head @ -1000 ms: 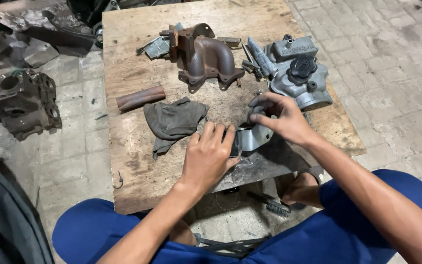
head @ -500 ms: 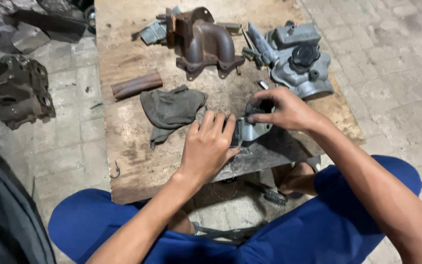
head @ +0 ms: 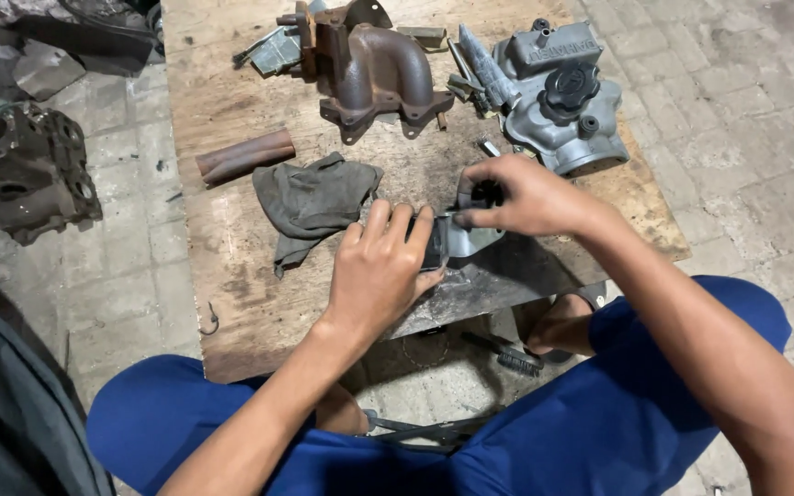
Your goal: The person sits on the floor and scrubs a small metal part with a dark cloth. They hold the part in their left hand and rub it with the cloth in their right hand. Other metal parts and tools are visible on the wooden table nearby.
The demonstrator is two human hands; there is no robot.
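Looking down from the head camera, the view held two bare hands over one wooden board [head: 232, 110]. The left hand [head: 379, 266] lay flat with fingers together, pressing down on one small grey metal part [head: 466, 241] near the board's front edge. The right hand [head: 521, 195] curled over the same part from behind, its fingertips pinched on a dark round piece on top of it.

Counted across the board: one rusty cast manifold [head: 374, 69] at the far middle, one grey aluminium housing [head: 562, 101] with a black round cap to its right, one rusty short pipe [head: 245, 156] toward the left, and one crumpled dark rag [head: 314, 197] just left of the hands. A few small metal bits lay beside the manifold, too jumbled to count.

The held part sat close to the front edge, the housing near the right edge. Bare wood showed along the left side and in front of the rag.

The board was scuffed and oil-stained, laid on a floor of grey paving tiles [head: 737, 83]. One dark engine block [head: 20, 170] sat on the tiles to the left. The person's legs, in blue trousers [head: 636, 404], straddled the front of the board.
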